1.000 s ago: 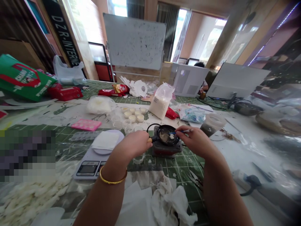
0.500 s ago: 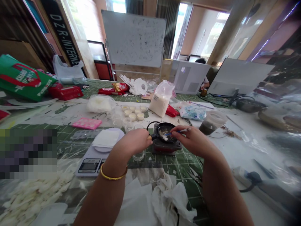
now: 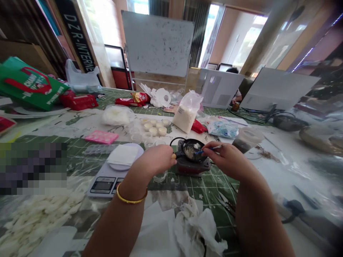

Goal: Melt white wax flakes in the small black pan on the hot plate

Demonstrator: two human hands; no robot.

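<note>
A small black pan [image 3: 192, 149] with pale melted stuff and white lumps sits on a little red-and-grey heater [image 3: 193, 166] in the middle of the table. My left hand [image 3: 157, 161] is closed round the pan's wooden handle [image 3: 174, 155]. My right hand [image 3: 226, 159] pinches a thin blue stick [image 3: 209, 149] whose tip dips into the pan. A gold bangle [image 3: 130, 198] is on my left wrist.
A digital scale [image 3: 111, 175] with a white plate stands left of the heater. Small filled cups [image 3: 157, 125], a bag of white powder [image 3: 186, 113], a lidded jar [image 3: 245, 140], a pink box [image 3: 101, 136], crumpled tissues [image 3: 198, 226], white flakes [image 3: 32, 217]. A person sits behind the screens [image 3: 234, 91].
The stick's tip has shifted inside the pan and the white lumps have moved toward the far rim. Both hands keep their hold; the view has shifted slightly.
</note>
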